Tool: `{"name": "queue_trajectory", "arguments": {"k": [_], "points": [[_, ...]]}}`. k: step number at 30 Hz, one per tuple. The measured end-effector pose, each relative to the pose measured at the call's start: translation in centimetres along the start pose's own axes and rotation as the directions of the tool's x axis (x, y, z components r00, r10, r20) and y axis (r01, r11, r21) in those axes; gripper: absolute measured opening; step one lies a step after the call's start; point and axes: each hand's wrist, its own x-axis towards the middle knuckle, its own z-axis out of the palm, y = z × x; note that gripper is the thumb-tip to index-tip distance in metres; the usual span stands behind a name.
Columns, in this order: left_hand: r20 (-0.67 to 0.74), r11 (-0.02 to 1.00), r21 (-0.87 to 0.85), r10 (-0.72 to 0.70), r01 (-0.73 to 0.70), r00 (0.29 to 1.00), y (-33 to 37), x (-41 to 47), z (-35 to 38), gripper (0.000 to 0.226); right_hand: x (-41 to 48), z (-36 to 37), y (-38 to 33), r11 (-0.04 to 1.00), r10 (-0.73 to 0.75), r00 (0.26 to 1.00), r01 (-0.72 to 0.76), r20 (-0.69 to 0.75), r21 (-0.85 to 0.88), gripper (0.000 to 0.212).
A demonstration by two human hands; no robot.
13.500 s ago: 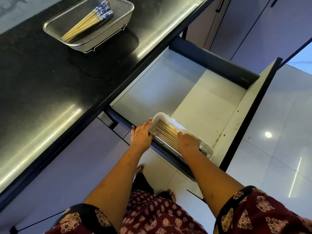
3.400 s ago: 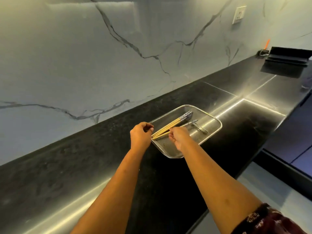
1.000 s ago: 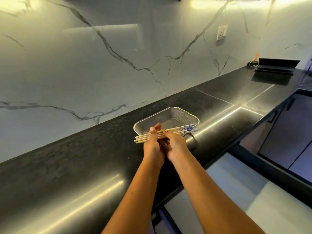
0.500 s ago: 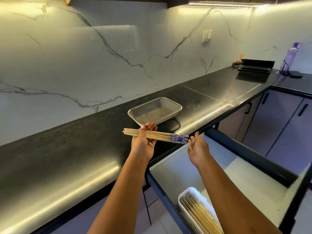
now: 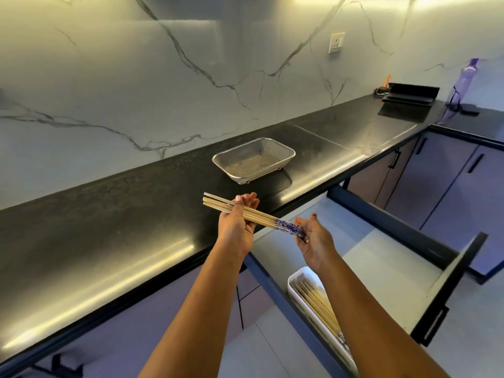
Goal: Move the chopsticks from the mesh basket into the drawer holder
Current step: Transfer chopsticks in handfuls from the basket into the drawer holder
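Note:
A bundle of wooden chopsticks (image 5: 261,217) with blue-patterned ends lies across my left hand (image 5: 236,227), which is closed around its middle above the counter's front edge. My right hand (image 5: 313,241) touches the patterned ends with its fingers. The mesh basket (image 5: 283,151) stands on the black counter behind my hands, with no chopsticks in it. Below my right forearm, the white drawer holder (image 5: 293,282) sits in the near corner of the open drawer (image 5: 409,257) and holds several chopsticks.
The black counter (image 5: 109,227) runs left to right under a marble wall. At its far right end stand a black tray (image 5: 409,95) and a purple bottle (image 5: 463,83). Closed cabinet doors (image 5: 450,181) lie beyond the drawer.
Both hands have carried the chopstick bundle slightly lower and toward the drawer. My right hand has come up against the patterned ends.

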Motion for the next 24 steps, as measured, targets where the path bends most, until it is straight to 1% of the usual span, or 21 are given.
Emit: {"name": "queue_trajectory", "arguments": {"k": [4, 9, 12, 15, 16, 18, 21, 24], "points": [[-0.013, 1.000, -0.005, 0.007, -0.007, 1.000, -0.3, -2.2, -2.3, 0.016, -2.8, 0.4, 2.2, 0.999, 0.002, 1.000, -0.002, -0.012, -0.049, 0.045], [-0.045, 0.999, 0.045, -0.025, 0.028, 0.999, -2.4, -5.3, -4.2, 0.016, -6.5, 0.3, 5.0, 0.995, 0.026, 0.999, -0.028, -0.027, -0.098, 0.029], [-0.064, 0.999, 0.034, -0.032, 0.035, 0.997, -3.6, -6.8, -4.5, 0.017, -8.2, -0.8, 5.0, 0.980, 0.019, 0.999, -0.026, -0.039, -0.198, 0.020], [-0.071, 0.997, 0.068, -0.041, 0.045, 0.997, -4.6, -7.9, -4.3, 0.020, -9.1, -2.0, 4.4, 0.948, 0.036, 0.999, -0.028, 0.020, -0.318, 0.014], [-0.071, 0.996, 0.081, -0.043, 0.049, 0.997, -5.0, -8.2, -4.1, 0.021, -9.2, -2.3, 4.1, 0.938, 0.053, 0.998, -0.041, 0.025, -0.345, 0.014], [-0.077, 0.994, 0.097, -0.038, 0.045, 0.996, -5.8, -8.8, -3.2, 0.022, -8.7, -2.8, 3.5, 0.931, 0.075, 0.997, -0.062, 0.021, -0.359, 0.021], [-0.079, 0.993, 0.116, -0.020, 0.029, 0.997, -7.2, -9.0, -1.7, 0.022, -7.5, -4.4, 2.6, 0.951, 0.151, 0.988, -0.149, -0.012, -0.273, 0.027], [-0.093, 0.996, 0.085, 0.008, 0.000, 0.996, -8.8, -8.8, -0.1, 0.020, -5.8, -7.3, 1.9, 0.951, 0.216, 0.976, -0.216, -0.022, -0.220, 0.038]]}}
